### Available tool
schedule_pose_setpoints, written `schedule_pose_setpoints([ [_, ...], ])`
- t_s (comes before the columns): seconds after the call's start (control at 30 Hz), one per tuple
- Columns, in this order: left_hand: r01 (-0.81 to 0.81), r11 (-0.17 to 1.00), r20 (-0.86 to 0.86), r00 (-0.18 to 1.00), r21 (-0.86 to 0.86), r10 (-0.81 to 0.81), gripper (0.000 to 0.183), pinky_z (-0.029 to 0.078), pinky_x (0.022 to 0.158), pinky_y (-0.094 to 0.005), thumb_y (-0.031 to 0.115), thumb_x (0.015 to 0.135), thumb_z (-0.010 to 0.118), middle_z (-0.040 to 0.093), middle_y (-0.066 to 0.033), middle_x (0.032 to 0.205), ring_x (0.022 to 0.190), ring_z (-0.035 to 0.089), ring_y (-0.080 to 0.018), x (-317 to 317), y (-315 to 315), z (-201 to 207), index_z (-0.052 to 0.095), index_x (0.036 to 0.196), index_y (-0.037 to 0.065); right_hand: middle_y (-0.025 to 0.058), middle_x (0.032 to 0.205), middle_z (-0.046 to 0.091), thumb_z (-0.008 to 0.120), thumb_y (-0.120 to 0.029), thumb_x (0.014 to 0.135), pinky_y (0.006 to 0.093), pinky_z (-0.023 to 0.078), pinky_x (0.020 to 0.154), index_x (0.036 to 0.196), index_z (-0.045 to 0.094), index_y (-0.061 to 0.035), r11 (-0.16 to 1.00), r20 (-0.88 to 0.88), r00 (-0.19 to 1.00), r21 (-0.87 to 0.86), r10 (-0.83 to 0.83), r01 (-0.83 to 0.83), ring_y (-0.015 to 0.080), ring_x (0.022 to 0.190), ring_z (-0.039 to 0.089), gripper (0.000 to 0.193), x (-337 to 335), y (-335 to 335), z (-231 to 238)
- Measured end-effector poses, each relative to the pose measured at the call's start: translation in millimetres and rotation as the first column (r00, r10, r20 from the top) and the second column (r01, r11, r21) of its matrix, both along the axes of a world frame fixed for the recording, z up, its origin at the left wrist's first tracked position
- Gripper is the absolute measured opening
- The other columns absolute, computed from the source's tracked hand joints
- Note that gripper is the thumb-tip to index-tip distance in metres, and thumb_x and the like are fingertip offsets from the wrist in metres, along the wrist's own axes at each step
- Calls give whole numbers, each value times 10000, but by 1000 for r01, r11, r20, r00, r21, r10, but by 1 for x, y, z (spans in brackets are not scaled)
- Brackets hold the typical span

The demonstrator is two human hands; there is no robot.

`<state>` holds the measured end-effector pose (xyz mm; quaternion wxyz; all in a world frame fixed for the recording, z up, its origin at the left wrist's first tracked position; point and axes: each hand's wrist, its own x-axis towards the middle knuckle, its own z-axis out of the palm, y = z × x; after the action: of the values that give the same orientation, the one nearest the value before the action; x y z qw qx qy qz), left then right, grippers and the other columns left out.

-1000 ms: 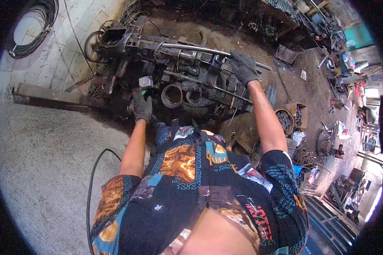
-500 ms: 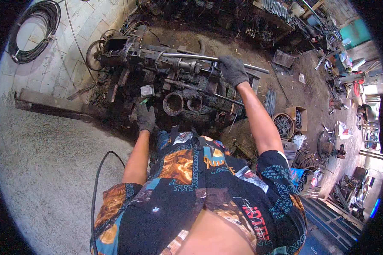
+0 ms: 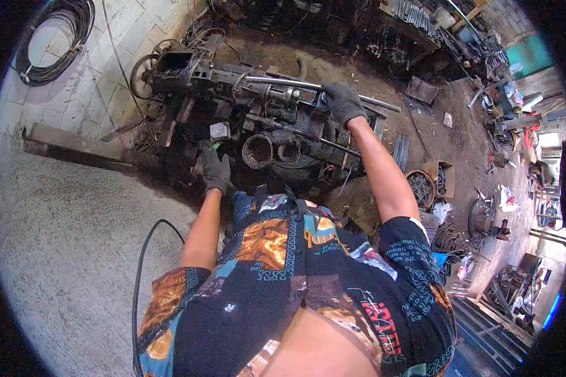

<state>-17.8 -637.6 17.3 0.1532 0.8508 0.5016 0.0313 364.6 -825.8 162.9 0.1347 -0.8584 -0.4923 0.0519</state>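
My right hand (image 3: 344, 103), in a dark grey glove, is closed around a long bare metal bar (image 3: 283, 82). The bar lies across the top of a greasy dark machine (image 3: 233, 88) and sticks out past my hand to the right. My left hand (image 3: 216, 172), also gloved, is low at the machine's near side, its fingers curled and partly lost in the dark. A small green piece (image 3: 216, 147) shows at its fingertips; what it grips cannot be made out. Just beyond sits a pale box-shaped block (image 3: 220, 131). Right of that hand are two round openings, the larger a rusty ring (image 3: 257, 151).
A steel beam (image 3: 75, 151) runs along the left by a concrete slab (image 3: 75, 239). Coiled black cable (image 3: 55, 44) hangs on the wall. At right stand a round basket of metal pieces (image 3: 419, 188), a cardboard box (image 3: 443, 179) and a bundle of rods (image 3: 401, 149).
The whole view has shifted slightly. Both hands keep nearly the same places on the machine, and the right one still grips the bar.
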Motion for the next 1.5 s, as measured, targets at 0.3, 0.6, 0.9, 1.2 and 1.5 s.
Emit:
schedule_pose_setpoints([
  [0.3,39,993,2,999,114,-39,612,316,1150,-476,382,961,552,400,-252,1510,1385,404,-399,-4,7,-17,457,1417,-15,177,1078,680,603,-247,860,491,470,891,1199,684,-137,990,69,998,136,13,-22,389,1032,624,365,11,0,-32],
  [0.6,86,981,49,994,172,-96,586,327,1143,-476,368,952,563,447,-271,1462,1377,404,-414,-13,16,-35,477,1392,-10,180,1057,687,618,-245,846,493,476,877,1227,676,-150,985,88,996,163,34,-48,383,1035,630,397,12,2,-29],
  [0.9,35,992,59,997,121,-43,627,331,1139,-475,374,950,567,443,-260,1471,1379,402,-416,-11,8,-23,438,1424,-15,177,1065,686,607,-219,853,486,479,881,1180,681,-130,994,75,997,105,17,-25,379,1007,642,347,8,1,-20],
  [1.2,52,996,-13,999,69,-51,648,272,1189,-434,367,981,501,353,-270,1537,1439,326,-397,-14,13,-21,381,1467,-45,160,1076,686,611,-232,853,494,473,885,1190,679,-143,993,70,997,113,36,-43,378,1030,636,355,9,-1,-21],
  [1.5,21,999,58,998,-47,-18,654,234,1207,-440,344,980,503,311,-257,1565,1460,289,-390,-8,12,-9,341,1501,-16,137,1168,689,624,-253,840,466,479,943,1200,681,-156,998,-3,1000,64,19,-19,356,1087,639,378,15,-1,-24],
])
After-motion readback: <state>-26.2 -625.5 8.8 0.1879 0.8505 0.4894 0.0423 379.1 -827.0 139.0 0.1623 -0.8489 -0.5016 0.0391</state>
